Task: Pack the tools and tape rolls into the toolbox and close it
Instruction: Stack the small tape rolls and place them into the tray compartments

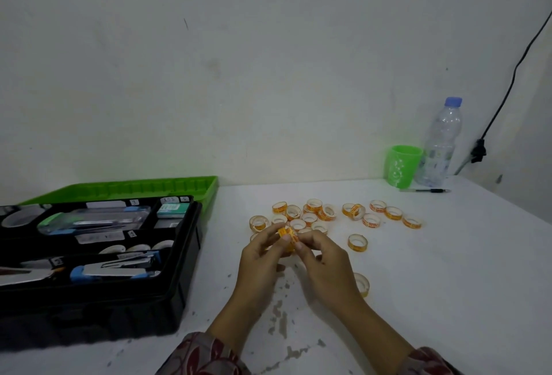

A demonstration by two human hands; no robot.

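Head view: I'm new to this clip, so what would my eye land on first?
The scatter of small orange tape rolls on the white table, just beyond the hands. The left hand and right hand pinch a small stack of rolls between them. At left, the black toolbox stands open, its green lid back.

A small orange-and-white tape roll (pixel 287 235) is being pinched between the fingertips of the left hand (pixel 263 258) and the right hand (pixel 322 258) above a white tabletop (pixel 448 270). The hands are being flanked on the left by an open black plastic toolbox (pixel 179 285), its green lid (pixel 125 188) folded back, and backed by many similar loose rolls (pixel 313 205).
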